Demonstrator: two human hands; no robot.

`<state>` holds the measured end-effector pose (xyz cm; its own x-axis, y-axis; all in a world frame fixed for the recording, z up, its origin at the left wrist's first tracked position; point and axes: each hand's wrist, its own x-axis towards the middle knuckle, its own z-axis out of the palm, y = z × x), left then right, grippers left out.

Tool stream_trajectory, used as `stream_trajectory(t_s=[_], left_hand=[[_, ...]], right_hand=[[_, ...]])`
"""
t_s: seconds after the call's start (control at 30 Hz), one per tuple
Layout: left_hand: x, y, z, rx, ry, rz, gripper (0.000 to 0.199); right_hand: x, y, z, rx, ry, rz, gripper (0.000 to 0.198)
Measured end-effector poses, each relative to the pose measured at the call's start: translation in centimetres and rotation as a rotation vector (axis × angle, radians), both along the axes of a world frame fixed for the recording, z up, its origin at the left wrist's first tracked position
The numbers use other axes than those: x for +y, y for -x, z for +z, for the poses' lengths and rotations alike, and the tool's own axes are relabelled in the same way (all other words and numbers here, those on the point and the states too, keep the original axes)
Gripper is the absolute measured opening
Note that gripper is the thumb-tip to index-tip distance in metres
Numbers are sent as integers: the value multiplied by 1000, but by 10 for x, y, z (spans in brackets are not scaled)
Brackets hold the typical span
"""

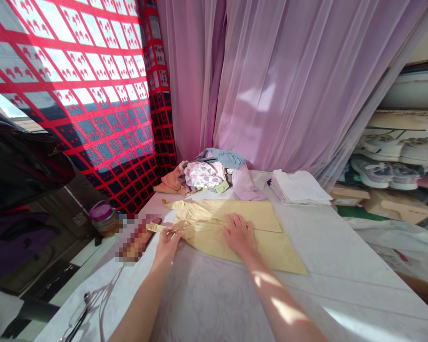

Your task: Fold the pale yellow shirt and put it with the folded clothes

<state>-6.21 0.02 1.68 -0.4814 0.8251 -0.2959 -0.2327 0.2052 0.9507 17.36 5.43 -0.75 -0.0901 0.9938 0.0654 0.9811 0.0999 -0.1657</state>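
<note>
A yellow dress-like garment [210,232] lies spread on the white-covered table, its gathered, strapped end to the left and its wider end to the right. My left hand [168,244] is closed on the gathered edge, thumb and fingers pinching the cloth near a strap. Flat on the middle of the garment rests my right hand [239,235], fingers stretched out and apart. A fold or opening runs along the cloth to the right of that hand.
Behind the garment sit a heap of mixed clothes [205,175] and a stack of folded white cloth [297,186]. Glasses [79,313] and a cable [105,299] lie front left. A purple-lidded jar [102,218] stands at the left; shoes [385,172] fill a shelf at the right.
</note>
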Motion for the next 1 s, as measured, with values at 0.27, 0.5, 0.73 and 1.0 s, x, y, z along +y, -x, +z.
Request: stream_trajectory(t_s=[0.27, 0.5, 0.73, 1.0], left_hand=[[5, -10, 12, -562, -19, 152, 13], [23, -10, 13, -644, 27, -39, 21], [30, -29, 23, -598, -200, -235, 29], [46, -79, 36, -270, -282, -409, 30]], right_hand=[[1, 36, 14, 96, 41, 83, 57], [6, 65, 7, 117, 6, 166, 57], [6, 63, 4, 169, -25, 188, 50], [34, 22, 16, 1006, 108, -24, 47]])
